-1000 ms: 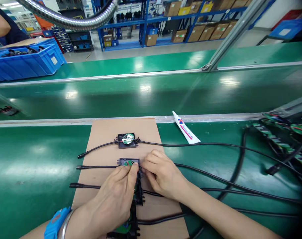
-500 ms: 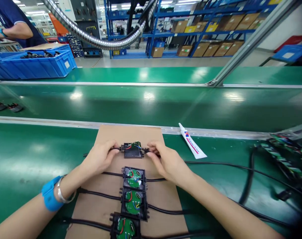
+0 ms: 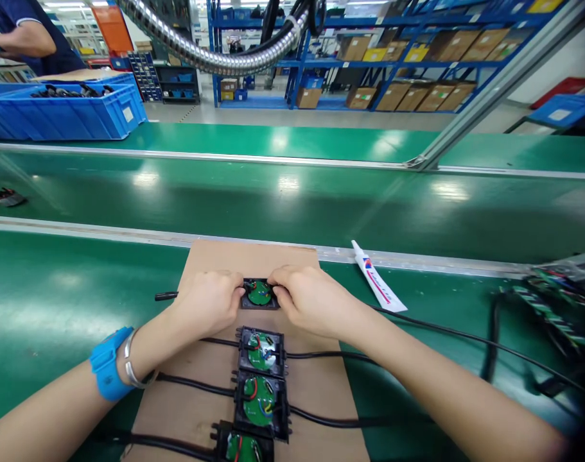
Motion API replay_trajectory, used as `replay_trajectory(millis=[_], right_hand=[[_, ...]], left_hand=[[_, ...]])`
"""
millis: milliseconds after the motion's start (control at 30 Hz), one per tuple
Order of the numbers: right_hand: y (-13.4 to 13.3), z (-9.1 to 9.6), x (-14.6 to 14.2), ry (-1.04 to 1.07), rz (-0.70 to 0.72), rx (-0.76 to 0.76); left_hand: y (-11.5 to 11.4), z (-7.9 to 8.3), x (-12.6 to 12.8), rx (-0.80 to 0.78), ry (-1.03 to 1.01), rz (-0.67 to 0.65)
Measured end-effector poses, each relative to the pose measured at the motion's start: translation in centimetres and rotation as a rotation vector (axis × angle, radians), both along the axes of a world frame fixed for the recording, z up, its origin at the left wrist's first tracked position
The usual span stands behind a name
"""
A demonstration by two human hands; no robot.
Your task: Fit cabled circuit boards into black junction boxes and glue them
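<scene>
A black plastic housing lies at the far part of a brown cardboard sheet, with a round green circuit board seated in it. My left hand pinches the housing's left end where a black cable enters; the cable's tip shows beyond the wrist. At the opposite end, my right hand is closed with thumb and fingertips on the cable entry. Both hands hide the cable ends. Nearer me, several similar housings with boards, coloured wires and black cables sit in a column.
A white tube lies right of the cardboard on the green bench. Loose circuit boards and cables are at far right. Blue bins stand back left near another person. A metal conduit hangs overhead.
The green board, raised on edge before, now lies flat inside the far housing. Both hands have moved inward from the cables to the housing's ends. The view has shifted slightly.
</scene>
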State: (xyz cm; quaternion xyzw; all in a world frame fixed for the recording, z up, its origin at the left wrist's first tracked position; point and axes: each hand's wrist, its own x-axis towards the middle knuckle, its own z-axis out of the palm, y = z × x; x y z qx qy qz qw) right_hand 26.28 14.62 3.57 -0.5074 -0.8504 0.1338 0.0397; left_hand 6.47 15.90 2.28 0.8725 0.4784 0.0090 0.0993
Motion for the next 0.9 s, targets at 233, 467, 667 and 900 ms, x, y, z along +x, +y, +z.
replay_trajectory(millis=[233, 467, 667, 900], right_hand=[[0.5, -0.7, 0.0, -0.034, 0.046, -0.005], [0.3, -1.7, -0.3, -0.163, 0.054, 0.012], [-1.3, -2.9, 0.3, -0.039, 0.050, -0.005], [-2.8, -3.2, 0.0, 0.004, 0.027, -0.013]], left_hand=[[0.1, -0.3, -0.2, -0.022, -0.020, 0.003], [1.2, -1.1, -1.0, -0.079, -0.136, 0.010], [0.4, -1.4, -1.1, -0.091, -0.195, -0.028], [-1.7, -1.8, -1.0, -0.018, 0.009, -0.106]])
